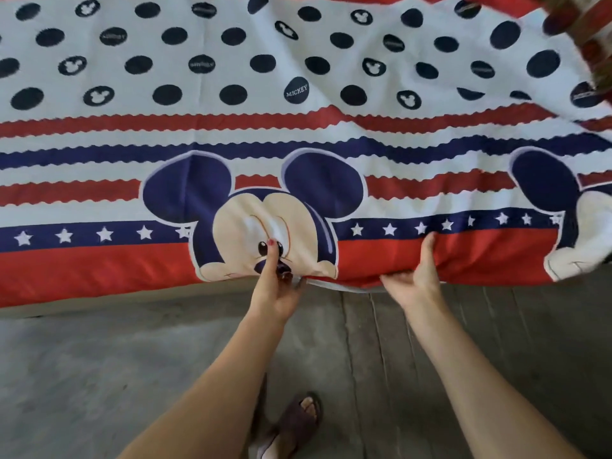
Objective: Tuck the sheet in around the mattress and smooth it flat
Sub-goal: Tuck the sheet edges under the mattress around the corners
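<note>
A printed sheet (298, 127) covers the mattress: white with dark dots on top, then red and blue stripes, a star band and cartoon mouse faces along the near side. My left hand (276, 283) pinches the sheet's lower edge under the middle mouse face, thumb on top. My right hand (414, 279) grips the red hem a little to the right, thumb up on the fabric and fingers curled under the edge. Left of my hands the hem lies flat along the mattress side. At the right the sheet hangs loose and wrinkled.
Grey concrete floor (99, 359) lies below the bed, with wooden planks (496, 326) under my right arm. My sandalled foot (298, 422) stands near the bottom middle. A bunched red patterned cloth (583, 31) sits at the top right corner.
</note>
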